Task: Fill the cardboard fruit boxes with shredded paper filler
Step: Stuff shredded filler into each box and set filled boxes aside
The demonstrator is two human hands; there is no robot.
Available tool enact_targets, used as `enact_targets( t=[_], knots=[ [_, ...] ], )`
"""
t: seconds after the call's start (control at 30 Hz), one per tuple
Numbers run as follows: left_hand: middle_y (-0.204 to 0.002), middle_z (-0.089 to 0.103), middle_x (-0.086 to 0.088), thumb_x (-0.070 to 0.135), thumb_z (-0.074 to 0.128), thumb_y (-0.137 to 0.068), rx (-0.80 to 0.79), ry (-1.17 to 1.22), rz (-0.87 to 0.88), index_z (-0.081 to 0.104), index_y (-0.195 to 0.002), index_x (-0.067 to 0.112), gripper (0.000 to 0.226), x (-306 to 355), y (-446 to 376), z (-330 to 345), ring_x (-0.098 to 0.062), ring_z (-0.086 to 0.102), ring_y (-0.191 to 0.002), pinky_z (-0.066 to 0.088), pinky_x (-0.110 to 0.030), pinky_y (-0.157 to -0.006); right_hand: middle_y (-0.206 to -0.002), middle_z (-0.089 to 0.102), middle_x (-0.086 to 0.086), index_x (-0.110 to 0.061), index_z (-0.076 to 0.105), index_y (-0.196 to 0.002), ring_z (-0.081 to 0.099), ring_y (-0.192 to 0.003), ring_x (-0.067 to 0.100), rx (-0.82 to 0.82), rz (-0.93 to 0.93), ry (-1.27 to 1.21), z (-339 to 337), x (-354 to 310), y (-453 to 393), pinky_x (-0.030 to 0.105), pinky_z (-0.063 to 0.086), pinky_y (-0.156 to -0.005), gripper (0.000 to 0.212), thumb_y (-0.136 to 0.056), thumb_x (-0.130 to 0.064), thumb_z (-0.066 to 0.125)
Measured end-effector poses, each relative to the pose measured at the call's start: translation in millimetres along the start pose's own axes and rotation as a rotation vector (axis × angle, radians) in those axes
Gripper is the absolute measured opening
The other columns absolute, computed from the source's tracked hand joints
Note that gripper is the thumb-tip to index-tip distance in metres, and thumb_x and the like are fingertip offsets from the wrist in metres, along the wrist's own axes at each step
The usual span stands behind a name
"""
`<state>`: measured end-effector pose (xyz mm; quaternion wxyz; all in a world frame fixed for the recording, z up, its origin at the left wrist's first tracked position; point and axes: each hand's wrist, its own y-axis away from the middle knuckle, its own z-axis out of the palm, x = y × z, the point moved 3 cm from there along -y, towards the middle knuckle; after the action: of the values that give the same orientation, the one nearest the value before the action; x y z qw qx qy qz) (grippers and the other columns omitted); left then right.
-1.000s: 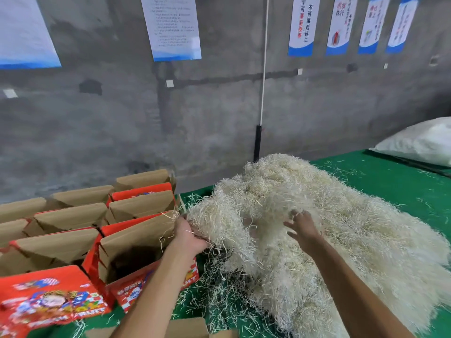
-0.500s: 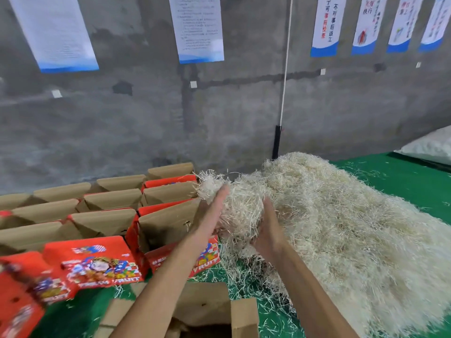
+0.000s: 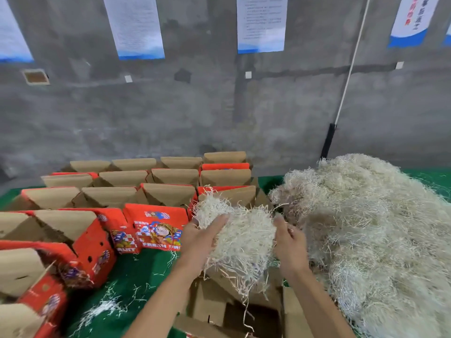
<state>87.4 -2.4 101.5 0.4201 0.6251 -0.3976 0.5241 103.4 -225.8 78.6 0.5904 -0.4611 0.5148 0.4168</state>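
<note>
Head view, single moment. Both hands are raised over an open cardboard box [image 3: 244,311] that sits at the near edge of the green table [image 3: 136,272].

Left hand [image 3: 203,236]: fingers nearly straight and spread, palm pressed against the left side of a clump of shredded paper [image 3: 240,234]. Right hand [image 3: 289,242]: fingers loosely extended, palm against the right side of the same clump. The clump is carried between the two palms, not clenched in either fist. Loose strands trail from its underside down toward the box's open flaps; whether any strand touches the bottom of the box I cannot tell.

The large paper pile [image 3: 366,228] lies on the right half of the table, just beside the clump, rising toward the wall. A few stray strands [image 3: 102,311] lie scattered on the green surface left of the near box.

Rows of red printed fruit boxes [image 3: 158,230] stand to the left and behind, brown flaps up, packed touching one another back to the wall. The interiors that show look dark; contents cannot be made out.

Behind: grey concrete wall [image 3: 195,113] with white-and-blue notices [image 3: 135,25] hung along the top, text too blurred to read. A white cord [image 3: 351,62] runs diagonally down the wall to a black fitting [image 3: 327,140] above the pile.
</note>
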Motion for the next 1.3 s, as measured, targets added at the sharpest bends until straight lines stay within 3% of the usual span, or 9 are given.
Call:
enact_targets(
  t=[0.1,0.2,0.4,0.53,0.7,1.0,1.1,1.2,1.3],
  knots=[
    [-0.109,0.066,0.007,0.067,0.084,-0.055,0.125,0.225,-0.218,0.018,-0.153,0.024,0.126,-20,-3,-42,-0.009,0.057,-0.093,0.043,-0.041,-0.099,-0.095,0.064,0.032,0.007,0.062,-0.104,0.064,-0.094,0.045,0.124,0.233,-0.089,-19,25,-2,0.041,0.049,-0.085,0.077,-0.085,-0.068,0.058],
    [-0.139,0.054,0.008,0.086,0.076,-0.044,0.011,0.141,-0.362,0.005,-0.154,0.038,0.140,-36,5,-55,-0.020,0.056,-0.101,0.044,-0.043,-0.088,-0.148,0.050,-0.001,-0.019,0.062,-0.132,0.040,-0.140,0.023,-0.052,0.267,-0.080,-7,29,13,0.050,0.025,-0.114,0.078,-0.081,-0.079,0.056],
    [-0.111,0.066,-0.001,0.104,0.048,-0.039,-0.333,-0.367,-0.239,0.055,-0.124,0.024,0.116,-56,25,4,-0.014,0.063,-0.099,0.043,-0.044,-0.107,-0.148,0.044,0.001,-0.019,0.031,-0.152,0.047,-0.131,0.023,-0.164,0.304,0.093,57,32,50,0.059,0.037,-0.109,0.116,-0.065,-0.090,0.059],
    [-0.157,0.021,0.019,0.100,0.052,-0.051,-0.370,-0.103,-0.287,0.040,-0.121,0.072,0.076,-50,27,3,-0.019,0.028,-0.143,0.022,-0.050,-0.113,-0.049,0.052,0.001,0.001,0.054,-0.122,0.047,-0.039,0.023,-0.169,0.305,0.183,42,39,52,0.043,0.051,-0.047,0.096,-0.073,-0.081,0.061],
    [-0.141,0.048,0.004,0.080,0.080,-0.043,-0.187,0.129,-0.280,0.042,-0.144,0.030,0.119,-52,20,-16,-0.010,0.052,-0.101,0.041,-0.036,-0.088,-0.101,0.061,0.016,-0.029,0.058,-0.112,0.053,-0.120,0.051,0.010,0.414,-0.081,12,42,53,0.059,0.054,-0.086,0.039,-0.083,-0.055,0.064],
    [-0.112,0.073,0.003,0.080,0.068,-0.063,-0.279,0.337,-0.408,0.068,-0.118,0.039,0.068,-74,12,-22,-0.022,0.070,-0.103,0.055,-0.046,-0.087,-0.151,0.044,-0.007,-0.029,0.038,-0.150,0.044,-0.133,0.015,-0.032,0.382,-0.075,-5,35,65,0.054,0.033,-0.112,0.089,-0.081,-0.083,0.047],
    [-0.108,0.070,0.019,0.085,0.061,-0.068,-0.396,0.042,-0.307,0.058,-0.122,0.043,0.068,-81,28,13,-0.008,0.065,-0.106,0.053,-0.036,-0.094,-0.121,0.063,0.008,-0.020,0.049,-0.133,0.067,-0.100,0.034,-0.218,0.437,0.264,21,39,74,0.026,0.056,-0.070,0.047,-0.104,-0.054,0.033],
    [-0.059,0.057,0.026,0.064,0.055,-0.088,-0.268,-0.086,-0.209,0.056,-0.108,0.031,0.039,-86,36,33,0.009,0.055,-0.054,0.044,-0.013,-0.046,-0.098,0.059,0.007,-0.002,0.052,-0.124,0.060,-0.079,0.015,-0.230,0.403,0.330,26,46,75,0.008,0.042,-0.050,0.024,-0.106,-0.011,0.041],
    [-0.099,0.062,0.011,0.055,0.072,-0.078,-0.189,0.048,-0.319,0.057,-0.112,0.033,0.043,-76,25,3,-0.007,0.059,-0.089,0.044,-0.026,-0.065,-0.118,0.059,0.031,-0.004,0.063,-0.105,0.067,-0.100,0.035,-0.123,0.444,0.256,12,30,55,0.029,0.057,-0.089,0.036,-0.092,-0.037,0.068]
  ],
)
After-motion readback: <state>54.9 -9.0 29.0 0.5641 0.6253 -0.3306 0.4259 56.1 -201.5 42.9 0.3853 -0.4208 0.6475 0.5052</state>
